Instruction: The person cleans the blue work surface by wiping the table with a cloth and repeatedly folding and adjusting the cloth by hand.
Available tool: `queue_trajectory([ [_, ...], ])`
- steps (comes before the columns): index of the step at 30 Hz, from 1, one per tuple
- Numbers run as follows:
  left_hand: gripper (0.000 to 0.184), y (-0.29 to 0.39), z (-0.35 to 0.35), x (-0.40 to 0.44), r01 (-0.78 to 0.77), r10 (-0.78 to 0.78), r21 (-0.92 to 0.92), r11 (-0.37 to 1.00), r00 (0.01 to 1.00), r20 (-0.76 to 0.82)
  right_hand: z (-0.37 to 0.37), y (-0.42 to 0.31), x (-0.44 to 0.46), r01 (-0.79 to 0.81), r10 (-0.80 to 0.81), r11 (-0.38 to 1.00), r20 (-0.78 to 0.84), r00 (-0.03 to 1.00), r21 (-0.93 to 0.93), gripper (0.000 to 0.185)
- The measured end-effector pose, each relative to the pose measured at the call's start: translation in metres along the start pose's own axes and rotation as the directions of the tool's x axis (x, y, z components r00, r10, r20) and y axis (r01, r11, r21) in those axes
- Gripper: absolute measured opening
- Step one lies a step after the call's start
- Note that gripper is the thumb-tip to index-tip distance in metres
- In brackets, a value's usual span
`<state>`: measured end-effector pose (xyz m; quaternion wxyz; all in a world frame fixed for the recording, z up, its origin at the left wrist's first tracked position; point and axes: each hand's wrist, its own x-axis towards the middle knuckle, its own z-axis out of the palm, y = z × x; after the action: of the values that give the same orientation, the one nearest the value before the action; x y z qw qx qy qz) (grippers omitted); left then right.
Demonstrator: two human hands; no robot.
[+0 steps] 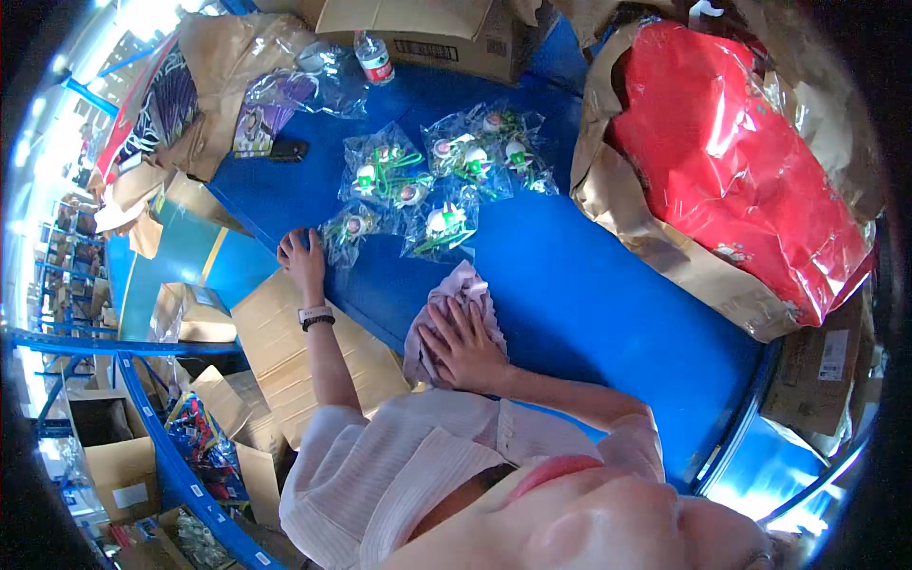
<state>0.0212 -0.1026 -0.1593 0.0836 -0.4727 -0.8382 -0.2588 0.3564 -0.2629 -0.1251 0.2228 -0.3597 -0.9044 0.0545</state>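
My right hand (pixel 465 346) lies flat with its fingers spread on a crumpled pale lilac cloth (pixel 463 285). The cloth rests on the blue tabletop (pixel 589 275) by the near edge. At the table's left edge, my left hand (pixel 302 258) rests with its fingers over the rim and holds nothing I can see. Just beyond it lie several clear plastic packets (pixel 383 169) with small white and green figures and green cords inside. The nearest packet (pixel 353 226) is a short way right of my left hand.
A big paper sack with red wrapping (pixel 722 152) covers the right side. A water bottle (pixel 373 59), a cardboard box (pixel 427 38) and a black phone-like object (pixel 289 150) are at the back. Flattened cardboard (pixel 313 351) leans by my left arm, and open boxes (pixel 114 456) stand below left.
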Motion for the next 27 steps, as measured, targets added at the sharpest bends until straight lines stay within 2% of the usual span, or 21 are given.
queue_trajectory([
  [5, 0.035, -0.004, 0.007, -0.003, -0.039, 0.038, -0.003, 0.999, 0.997, -0.065, -0.010, 0.011, -0.011, -0.026, 0.026, 0.997, -0.004, 1.000, 0.076, 0.062],
  [7, 0.035, -0.006, 0.003, -0.001, -0.038, 0.038, -0.013, 0.999, 0.997, -0.061, -0.022, 0.017, -0.025, -0.154, 0.144, 0.983, 0.096, 0.985, 0.096, 0.061],
  [8, 0.034, -0.005, 0.001, -0.001, -0.038, 0.037, -0.020, 0.999, 0.998, -0.054, -0.028, 0.019, -0.031, -0.156, 0.147, 0.984, 0.098, 0.984, 0.084, 0.061],
  [10, 0.034, 0.001, 0.003, -0.006, -0.037, 0.036, -0.040, 0.998, 0.999, -0.034, -0.041, 0.023, -0.047, -0.312, 0.313, 0.949, 0.033, 0.949, -0.040, 0.064],
  [12, 0.033, 0.003, 0.008, -0.010, -0.055, 0.053, -0.051, 0.997, 0.998, -0.043, -0.052, 0.025, -0.063, -0.444, 0.445, 0.895, 0.014, 0.895, -0.047, 0.062],
  [13, 0.033, 0.003, 0.011, -0.010, -0.073, 0.070, -0.047, 0.996, 0.996, -0.063, -0.057, 0.028, -0.070, -0.447, 0.448, 0.893, 0.006, 0.894, -0.056, 0.062],
  [15, 0.032, -0.002, 0.010, -0.009, -0.112, 0.109, -0.022, 0.993, 0.989, -0.102, -0.062, 0.028, -0.078, -0.561, 0.556, 0.820, -0.073, 0.828, -0.115, 0.063],
  [20, 0.032, -0.001, 0.018, -0.013, -0.082, 0.079, -0.014, 0.997, 0.987, -0.140, -0.054, 0.033, -0.063, -0.638, 0.610, 0.749, -0.190, 0.770, -0.181, 0.061],
  [27, 0.032, 0.000, 0.017, -0.011, -0.087, 0.081, -0.031, 0.996, 0.985, -0.153, -0.055, 0.053, -0.050, -0.643, 0.607, 0.748, -0.222, 0.763, -0.166, 0.061],
])
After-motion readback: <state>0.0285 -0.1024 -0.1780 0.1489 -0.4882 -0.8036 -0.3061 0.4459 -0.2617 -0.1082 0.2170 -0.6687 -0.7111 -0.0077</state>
